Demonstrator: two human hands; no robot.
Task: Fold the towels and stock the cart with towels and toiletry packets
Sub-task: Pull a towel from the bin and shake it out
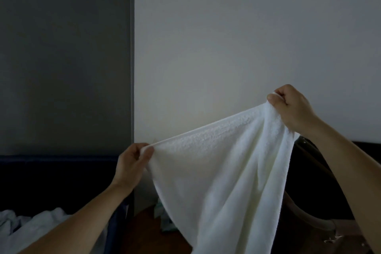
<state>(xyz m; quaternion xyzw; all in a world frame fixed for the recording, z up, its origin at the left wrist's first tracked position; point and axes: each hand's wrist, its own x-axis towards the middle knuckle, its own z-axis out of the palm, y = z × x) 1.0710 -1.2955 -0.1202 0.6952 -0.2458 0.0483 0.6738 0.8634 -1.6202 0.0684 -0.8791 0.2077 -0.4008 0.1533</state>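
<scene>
Across the lower middle of the frame hangs the white terry-cloth towel (216, 171), stretched by its top edge so I can find the corners before folding. My left hand (132, 163) pinches one end low; my right hand (292, 107) grips the other higher, fingers curled tight. Crumpled white linen (31, 225) waits at lower left.

Holding up a white terry towel (216, 171) unfolded in mid-air, pinching it at both top corners, stretching its top edge on a slant rising left to right, letting the rest drape down in soft folds.
</scene>
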